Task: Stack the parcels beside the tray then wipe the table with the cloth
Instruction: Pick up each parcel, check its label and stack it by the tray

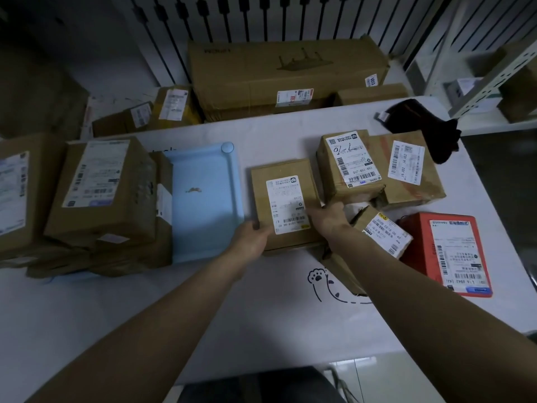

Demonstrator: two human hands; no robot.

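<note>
A flat brown parcel (283,184) with a white label lies on the table just right of the light blue tray (206,216). My left hand (252,238) grips its near left corner. My right hand (329,217) holds its right edge, fingers over the label. Another thin brown parcel seems to lie beneath it. To the right sit a taller brown parcel (347,167), a wide brown parcel (409,170), a small brown parcel (383,229) and a red parcel (453,251). A dark cloth (421,123) lies at the table's far right.
Large brown boxes (98,193) are piled on the table left of the tray, one overlapping its edge. A long carton (287,74) and smaller boxes stand behind the table. A metal shelf (494,74) is at the far right. The white table (203,315) has a paw drawing.
</note>
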